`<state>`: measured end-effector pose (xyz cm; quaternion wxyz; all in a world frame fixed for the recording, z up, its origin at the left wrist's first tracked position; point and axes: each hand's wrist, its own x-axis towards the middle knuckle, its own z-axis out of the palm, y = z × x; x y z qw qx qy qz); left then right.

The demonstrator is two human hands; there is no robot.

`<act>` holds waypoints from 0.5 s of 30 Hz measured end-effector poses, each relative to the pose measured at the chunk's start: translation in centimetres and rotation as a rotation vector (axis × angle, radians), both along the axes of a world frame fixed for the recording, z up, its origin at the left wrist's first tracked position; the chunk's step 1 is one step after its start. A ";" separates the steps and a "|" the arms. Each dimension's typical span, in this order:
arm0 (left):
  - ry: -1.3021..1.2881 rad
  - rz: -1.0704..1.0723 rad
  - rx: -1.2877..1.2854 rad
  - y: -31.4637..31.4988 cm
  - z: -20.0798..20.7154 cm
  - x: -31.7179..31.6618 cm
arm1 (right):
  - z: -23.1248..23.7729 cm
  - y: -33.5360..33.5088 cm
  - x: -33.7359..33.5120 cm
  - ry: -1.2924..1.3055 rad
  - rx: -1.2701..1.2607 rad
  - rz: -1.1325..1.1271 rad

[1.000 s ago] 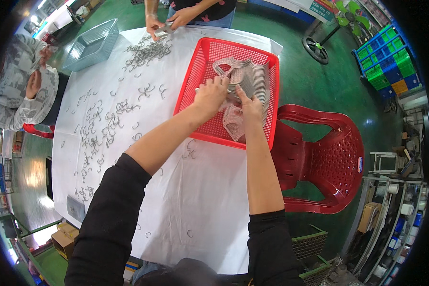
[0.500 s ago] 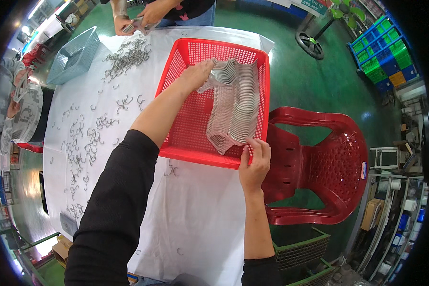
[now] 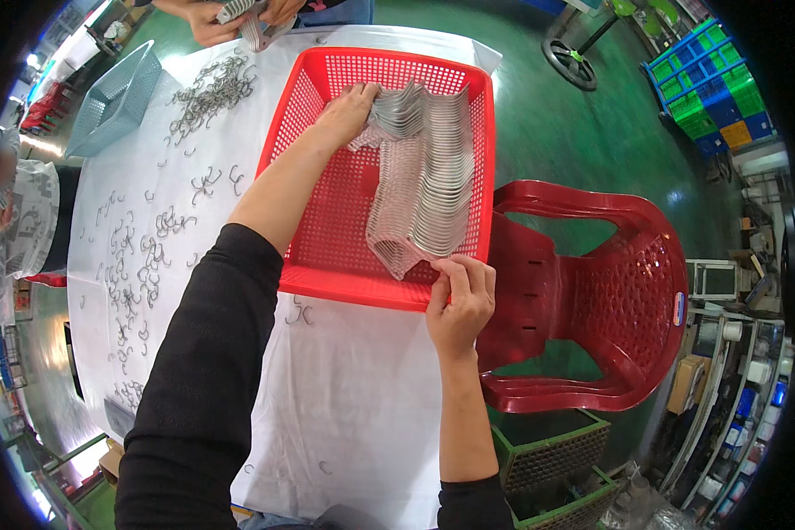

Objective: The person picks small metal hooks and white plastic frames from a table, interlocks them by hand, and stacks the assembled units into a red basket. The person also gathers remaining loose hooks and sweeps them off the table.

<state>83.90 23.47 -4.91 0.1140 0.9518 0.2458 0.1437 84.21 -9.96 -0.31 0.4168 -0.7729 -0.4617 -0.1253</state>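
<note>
A long row of nested pale, see-through hanger-like pieces (image 3: 446, 177) lies lengthwise in a red perforated basket (image 3: 314, 283), toward its right side. My left hand (image 3: 352, 110) is closed on the far left end of the row, where several pieces splay out to the side. At the near end, my right hand (image 3: 461, 296) has its fingers bent and pinched on the row's last pieces, just over the basket's near rim. Parts of the fingers on both hands are hidden.
Loose wire hooks (image 3: 208, 97) lie scattered over the white-covered table (image 3: 344, 397). A grey-blue basket (image 3: 110, 102) stands at the far left. Across the table, a co-worker's hands (image 3: 216, 22) hold similar pieces. A dark red chair (image 3: 614, 291) stands close on the right.
The whole view has shifted slightly, so the basket and table sit higher and farther left. Both hands stay on the row, whose splayed far end has settled a little.
</note>
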 end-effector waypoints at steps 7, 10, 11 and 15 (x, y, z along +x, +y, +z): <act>-0.041 -0.085 0.071 -0.3 -0.1 -1.1 | 0.0 0.0 0.0 -0.004 -0.027 -0.011; -0.023 -0.031 0.107 -1.0 0.6 -1.7 | 0.0 0.0 0.0 -0.039 -0.027 0.003; -0.001 0.002 0.116 -1.3 1.1 -2.0 | 0.0 0.0 0.1 -0.044 -0.038 0.002; 0.004 0.003 0.045 -3.7 4.9 -5.1 | -0.1 -0.1 0.0 -0.068 -0.057 -0.004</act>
